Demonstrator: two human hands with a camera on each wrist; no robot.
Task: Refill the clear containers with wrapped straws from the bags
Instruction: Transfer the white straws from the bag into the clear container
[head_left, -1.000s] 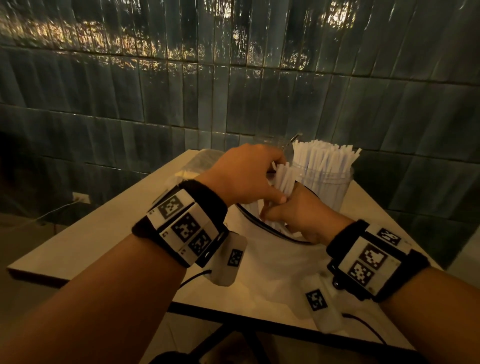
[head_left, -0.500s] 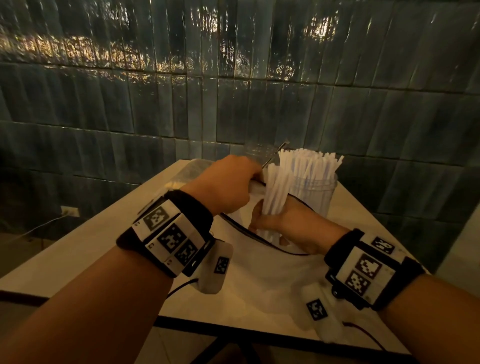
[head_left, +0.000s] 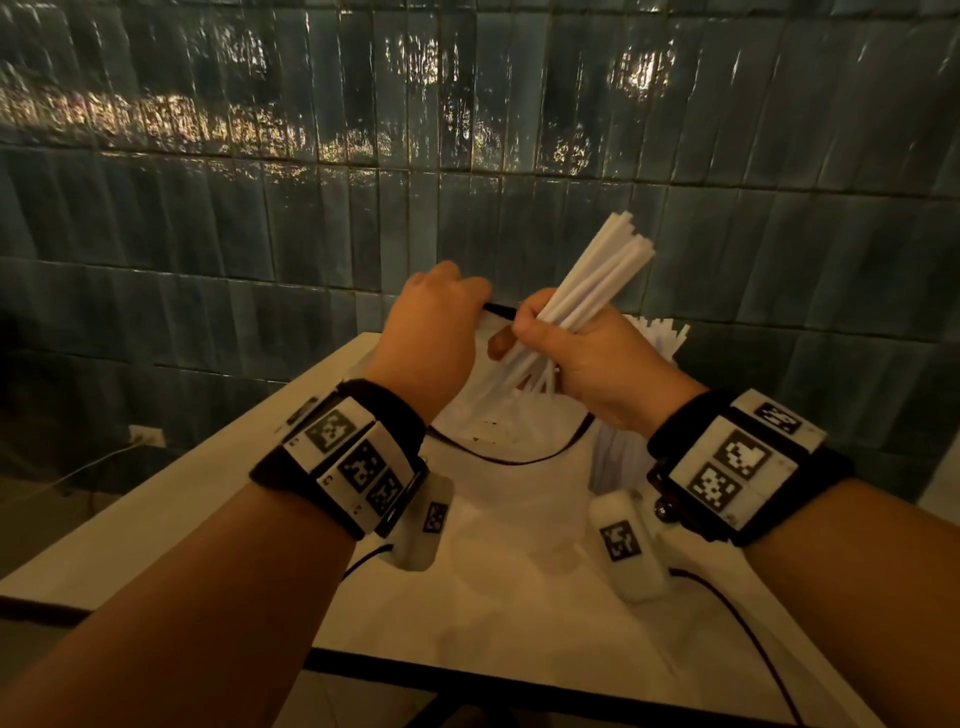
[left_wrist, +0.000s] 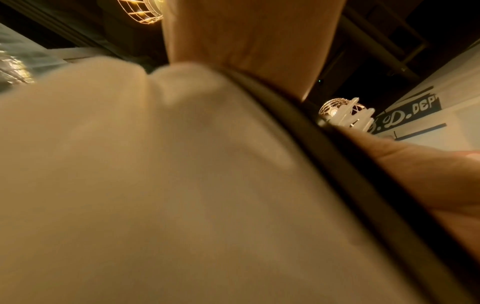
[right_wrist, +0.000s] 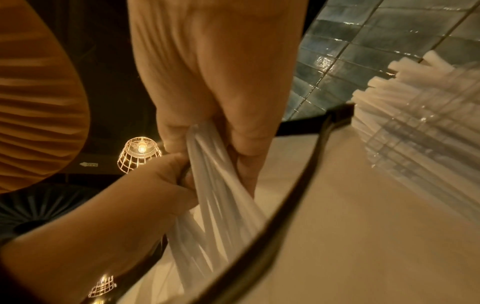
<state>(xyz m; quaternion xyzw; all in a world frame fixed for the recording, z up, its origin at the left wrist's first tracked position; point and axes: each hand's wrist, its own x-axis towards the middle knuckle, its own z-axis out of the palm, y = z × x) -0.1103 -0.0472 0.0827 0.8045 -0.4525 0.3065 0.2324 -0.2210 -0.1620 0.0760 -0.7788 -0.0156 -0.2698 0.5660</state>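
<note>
Straws (head_left: 582, 296) sit bunched in my right hand (head_left: 587, 358), its grip closed round them, lifted above the bag (head_left: 509, 478) mouth near the worktop's (head_left: 218, 483) far edge. My left hand (head_left: 431, 332) pinches the bag's dark rim, holding it open. The container (right_wrist: 426, 127) behind my right hand already looks crowded with straws, so this bunch must squeeze in. A second container isn't clearly visible.
</note>
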